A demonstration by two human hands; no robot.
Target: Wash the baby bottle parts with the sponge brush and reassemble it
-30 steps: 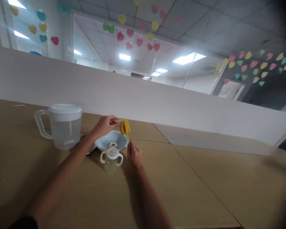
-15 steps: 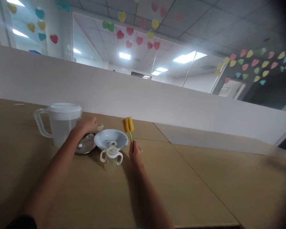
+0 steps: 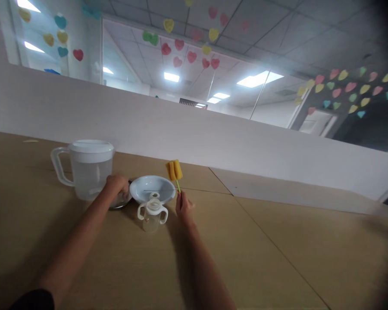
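My right hand (image 3: 185, 207) is closed round the handle of a sponge brush (image 3: 174, 170), its yellow head upright above the table. My left hand (image 3: 118, 185) reaches down over a round metal plate (image 3: 119, 207), fingers closed and pointing down; what they hold is hidden. Between my hands stands a clear baby bottle (image 3: 151, 221) with two white side handles and an open top. Behind the bottle is a white bowl (image 3: 161, 184), with a small white ring-shaped piece (image 3: 154, 196) seen at its near side.
A large clear pitcher (image 3: 92, 176) with a white lid stands left of the plate. Far left on the table (image 3: 278, 249) lies a small flat pale piece (image 3: 30, 141). A low white wall (image 3: 168, 125) with glass above runs along the back.
My left hand has moved down onto the plate; the small translucent piece seen at its fingertips before is now out of sight. My right hand and the sponge brush have hardly moved.
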